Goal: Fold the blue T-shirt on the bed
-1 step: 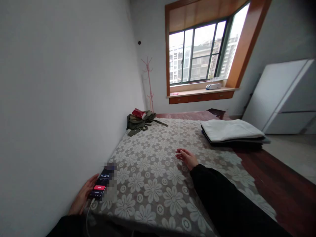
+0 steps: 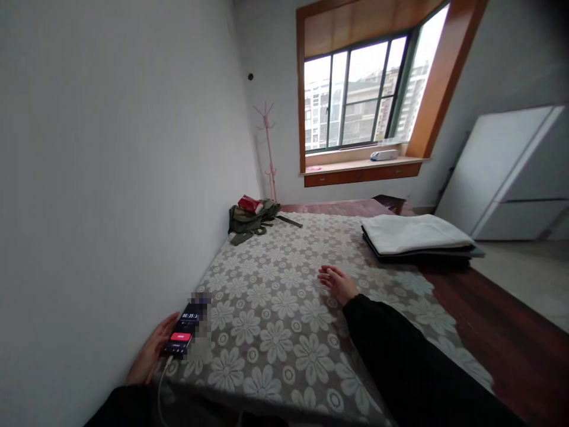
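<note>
At the lower left, my left hand point(image 2: 153, 350) lies between the wall and a phone point(image 2: 181, 336), its fingers stretched along the phone's left edge. The phone has a lit dark screen with a timer and a red button, and a white cable point(image 2: 162, 379) runs from its lower end. Part of the phone's right side is pixelated. Over the middle of the floral tablecloth point(image 2: 275, 341), my right hand point(image 2: 338, 286) holds nothing. Its fingers are loosely bent and a little apart. Whether it rests on the cloth is unclear.
A green backpack point(image 2: 249, 220) with a red packet point(image 2: 250, 204) on it sits at the far left by the wall point(image 2: 133, 148). Folded white cloth point(image 2: 413, 232) tops a dark stack at right. Beyond stand a pink coat rack point(image 2: 268, 142), a window and a white fridge point(image 2: 502, 166).
</note>
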`<state>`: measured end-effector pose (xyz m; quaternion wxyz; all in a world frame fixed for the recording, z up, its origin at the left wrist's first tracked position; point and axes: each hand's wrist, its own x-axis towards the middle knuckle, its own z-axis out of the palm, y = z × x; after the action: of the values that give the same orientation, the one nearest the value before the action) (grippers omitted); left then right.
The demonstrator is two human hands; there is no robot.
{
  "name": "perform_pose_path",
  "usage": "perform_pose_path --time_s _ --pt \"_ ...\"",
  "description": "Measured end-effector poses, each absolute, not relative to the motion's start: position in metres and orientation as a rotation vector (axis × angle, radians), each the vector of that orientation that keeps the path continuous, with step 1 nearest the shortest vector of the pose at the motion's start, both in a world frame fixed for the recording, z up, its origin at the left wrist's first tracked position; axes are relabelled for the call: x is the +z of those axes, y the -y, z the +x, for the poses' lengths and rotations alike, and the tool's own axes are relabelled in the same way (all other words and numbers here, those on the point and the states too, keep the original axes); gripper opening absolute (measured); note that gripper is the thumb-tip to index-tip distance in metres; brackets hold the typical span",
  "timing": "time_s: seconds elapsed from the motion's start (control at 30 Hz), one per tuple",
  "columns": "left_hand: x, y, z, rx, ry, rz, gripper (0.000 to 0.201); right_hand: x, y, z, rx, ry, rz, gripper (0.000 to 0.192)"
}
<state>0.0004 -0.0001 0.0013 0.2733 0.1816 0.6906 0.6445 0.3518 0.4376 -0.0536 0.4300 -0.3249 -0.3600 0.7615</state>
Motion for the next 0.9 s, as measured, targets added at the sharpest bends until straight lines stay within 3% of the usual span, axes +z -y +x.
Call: perform_pose_path --time_s 0.23,0.47,0.57,0.73,0.9 --pt "0.005 0.003 0.000 1.723 -1.833 0.469 0.060 -0.034 -0.465 0.422 1.740 0.501 -1.054 0.007" --pt "0.021 -0.019 0.010 1.591 -2.143 0.609 0.054 -0.009 -0.508 0.495 1.676 0.350 -1.155 0.015" --pt "0.038 -0.058 0.058 1.503 -2.242 0.960 0.051 -0.003 -0.524 0.496 1.679 0.343 -1.169 0.023" --pt "0.050 -0.159 0.148 1.022 -1.801 1.579 0.038 0.004 -0.545 0.485 1.677 0.360 -1.212 0.021" --pt "0.028 -0.267 0.186 1.002 -1.682 1.637 0.036 0.005 -0.562 0.479 1.648 0.359 -1.309 0.021"
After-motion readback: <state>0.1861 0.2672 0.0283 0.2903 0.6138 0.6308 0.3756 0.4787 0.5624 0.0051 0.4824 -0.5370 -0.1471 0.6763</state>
